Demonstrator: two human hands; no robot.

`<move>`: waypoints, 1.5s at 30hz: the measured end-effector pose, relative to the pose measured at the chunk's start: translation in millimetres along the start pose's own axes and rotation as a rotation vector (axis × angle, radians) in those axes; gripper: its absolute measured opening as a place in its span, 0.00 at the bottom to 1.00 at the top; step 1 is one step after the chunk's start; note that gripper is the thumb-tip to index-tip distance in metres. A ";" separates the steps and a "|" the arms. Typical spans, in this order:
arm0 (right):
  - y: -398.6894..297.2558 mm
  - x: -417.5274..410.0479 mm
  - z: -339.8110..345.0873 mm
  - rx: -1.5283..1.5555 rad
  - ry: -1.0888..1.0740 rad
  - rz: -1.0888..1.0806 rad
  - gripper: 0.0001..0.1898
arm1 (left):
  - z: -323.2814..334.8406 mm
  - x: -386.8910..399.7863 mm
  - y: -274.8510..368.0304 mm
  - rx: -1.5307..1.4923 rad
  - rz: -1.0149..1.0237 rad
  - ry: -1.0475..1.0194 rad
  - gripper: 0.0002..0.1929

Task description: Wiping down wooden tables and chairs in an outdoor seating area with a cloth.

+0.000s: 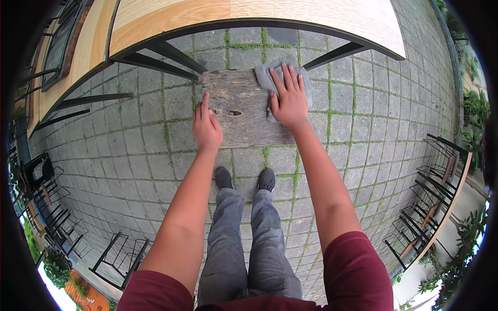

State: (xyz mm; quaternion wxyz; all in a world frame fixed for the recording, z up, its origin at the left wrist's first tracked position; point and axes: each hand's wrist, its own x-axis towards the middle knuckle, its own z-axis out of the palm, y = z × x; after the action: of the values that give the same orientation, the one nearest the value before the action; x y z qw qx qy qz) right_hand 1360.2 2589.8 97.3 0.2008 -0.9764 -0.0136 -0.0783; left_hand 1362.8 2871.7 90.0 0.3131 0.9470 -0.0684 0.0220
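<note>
A weathered wooden board (243, 130), like a stool seat, lies level before me, with a small dark hole left of its middle. At its left edge my left hand (207, 128) holds on, thumb on top and index finger stretched along the side. My right hand (290, 99) presses a crumpled grey cloth (266, 77) onto the right end of the board. Part of the cloth hangs past the board's right edge. The palm hides some of the cloth. Whatever supports the board is hidden beneath it.
Just beyond the board stands a wooden-topped table (256, 9) with dark metal legs (334, 54). Grey paving (151, 175) with mossy joints covers the ground. Metal-framed furniture (432, 194) stands at the right, and a metal-framed piece (118, 258) at lower left. My shoes (266, 179) are close to the board.
</note>
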 end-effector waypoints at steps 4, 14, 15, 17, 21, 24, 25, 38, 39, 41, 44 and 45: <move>-42.5 20.6 25.4 0.024 0.021 0.043 0.34 | 0.7 1.9 -3.7 -0.006 0.023 0.030 0.30; 2.1 -86.4 -16.8 0.200 -0.043 0.093 0.40 | 0.1 1.2 -5.8 0.002 0.001 0.010 0.28; 11.3 -72.8 -13.7 0.189 0.016 0.118 0.40 | 1.2 0.2 -6.4 -0.001 0.000 0.005 0.28; 23.9 -35.2 -3.3 0.153 0.110 0.140 0.37 | 2.4 0.8 -8.2 0.014 0.006 0.011 0.28; -2.4 20.4 16.5 -0.019 0.111 0.174 0.35 | 0.6 -0.6 -1.6 0.009 -0.032 -0.030 0.28; -45.6 6.4 29.1 0.096 0.058 0.062 0.35 | 0.1 0.3 -2.9 0.000 -0.014 -0.009 0.28; -64.5 -11.4 28.4 0.162 0.014 0.006 0.36 | -1.6 -0.1 -7.6 0.002 0.004 0.012 0.28; 8.9 -4.3 5.6 0.051 0.177 0.175 0.33 | -0.8 -0.3 -4.1 0.004 0.012 0.032 0.29; 12.1 11.7 9.6 0.064 0.191 0.175 0.31 | -1.3 -0.8 -5.4 0.007 0.002 0.037 0.29; 14.2 37.1 16.1 -0.068 0.258 0.157 0.21 | 2.6 -0.5 -1.8 -0.036 -0.037 0.069 0.29; -34.7 74.5 42.6 -0.020 0.116 0.089 0.16 | -0.4 -3.2 -6.5 -0.071 -0.102 0.115 0.27; -62.9 84.3 56.7 0.010 0.081 0.060 0.19 | -0.8 -4.1 -8.6 -0.069 -0.112 0.121 0.27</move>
State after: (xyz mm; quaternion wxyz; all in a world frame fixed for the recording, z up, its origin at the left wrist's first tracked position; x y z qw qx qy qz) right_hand 1448.2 2669.5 83.7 0.2082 -0.9714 0.0232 -0.1115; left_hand 1359.9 2879.5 85.2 0.3496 0.9350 0.0030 0.0591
